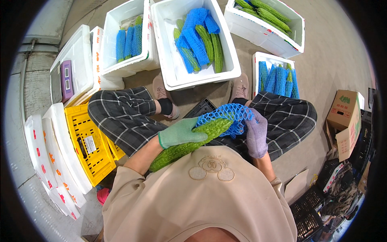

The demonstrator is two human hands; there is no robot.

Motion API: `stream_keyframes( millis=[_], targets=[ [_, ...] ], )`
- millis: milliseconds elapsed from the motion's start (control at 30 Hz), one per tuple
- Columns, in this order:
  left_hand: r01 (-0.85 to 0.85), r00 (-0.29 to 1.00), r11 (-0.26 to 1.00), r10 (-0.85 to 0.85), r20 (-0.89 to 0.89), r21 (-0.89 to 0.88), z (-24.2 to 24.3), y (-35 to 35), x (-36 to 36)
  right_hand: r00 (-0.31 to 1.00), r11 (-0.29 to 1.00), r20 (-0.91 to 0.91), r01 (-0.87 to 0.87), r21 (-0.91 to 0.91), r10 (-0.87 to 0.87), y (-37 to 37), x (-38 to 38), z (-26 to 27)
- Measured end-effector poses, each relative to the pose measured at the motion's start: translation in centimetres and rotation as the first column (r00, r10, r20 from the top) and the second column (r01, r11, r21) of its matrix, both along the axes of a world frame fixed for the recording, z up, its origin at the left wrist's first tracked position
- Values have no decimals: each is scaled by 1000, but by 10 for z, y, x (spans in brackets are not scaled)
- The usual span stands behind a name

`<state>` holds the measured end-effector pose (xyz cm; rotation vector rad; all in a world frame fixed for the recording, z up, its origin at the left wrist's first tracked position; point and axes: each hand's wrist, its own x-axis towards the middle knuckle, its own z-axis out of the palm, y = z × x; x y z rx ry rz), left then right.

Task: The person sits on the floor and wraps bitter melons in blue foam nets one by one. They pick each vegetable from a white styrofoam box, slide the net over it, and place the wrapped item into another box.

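Observation:
My left hand (pixel 183 133), in a green glove, is closed around the middle of a large bitter melon (pixel 178 152) that lies slantwise across my lap. A blue foam mesh sleeve (pixel 225 112) lies over the melon's far tip and is stretched out in loops there. My right hand (pixel 256 133), in a light purple glove, pinches the sleeve's right end. Ahead of my feet, a white foam box (pixel 164 60) holds loose bitter melons (pixel 217 53) and blue mesh sleeves (pixel 195 39), some of them around melons.
Sleeved melons stand in a foam box (pixel 108 68) at left and a smaller one (pixel 255 69) at right. Bare melons fill another foam box (pixel 263 36). Yellow crates (pixel 99 154) and foam lids (pixel 65 148) stand left; a purple device (pixel 66 80) sits behind. Cartons (pixel 341 115) are right.

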<state>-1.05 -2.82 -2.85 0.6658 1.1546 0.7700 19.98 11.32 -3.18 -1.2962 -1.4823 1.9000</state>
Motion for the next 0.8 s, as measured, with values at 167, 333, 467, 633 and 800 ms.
stream_keyframes(
  millis=[167, 333, 467, 633, 800],
  targets=[
    [103, 990, 994, -101, -97, 22, 5, 3, -4, 993, 986, -56, 92, -139, -100, 6, -4, 2],
    [141, 964, 988, -123, -235, 61, 16, 4, -7, 987, 979, -91, 118, -168, -135, 10, -6, -2],
    [129, 958, 991, -135, -254, -41, 27, 9, -7, 1000, 1000, -1, -12, 11, 12, 8, -3, -2],
    [89, 971, 996, -82, -225, 19, 14, 3, -5, 998, 998, 11, -58, 17, 58, 4, -12, 6],
    [160, 944, 987, -142, -299, 35, 22, 10, -6, 986, 990, 96, -139, 5, 138, 6, -21, 18]
  ],
)
